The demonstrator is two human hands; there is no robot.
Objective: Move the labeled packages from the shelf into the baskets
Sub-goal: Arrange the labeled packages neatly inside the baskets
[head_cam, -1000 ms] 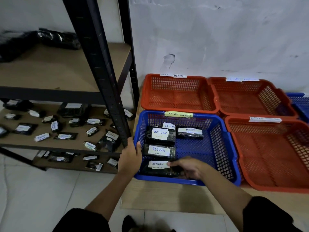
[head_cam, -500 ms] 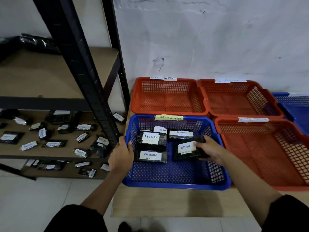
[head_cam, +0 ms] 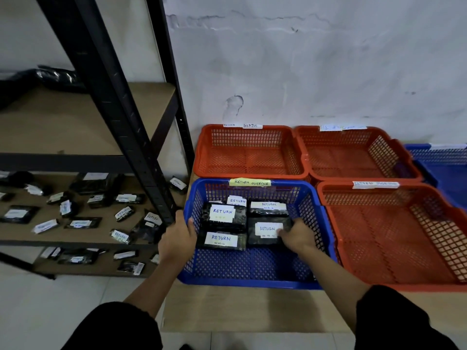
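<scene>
A blue basket tagged "RETURN OVERDUE" sits on a wooden board and holds several black packages with white "RETURN" labels. My left hand grips the basket's left rim. My right hand reaches into the basket and holds the right edge of a black package, which lies flat in the right column, in front of another package. Two more packages lie in the left column. Many labeled packages remain scattered on the lower shelf at the left.
Three orange baskets stand around the blue one: two behind and one to the right. Another blue basket sits at far right. The black shelf upright stands just left of my left hand.
My right hand has carried the package from the basket's front to the right column and laid it flat there. My left hand has stayed on the rim.
</scene>
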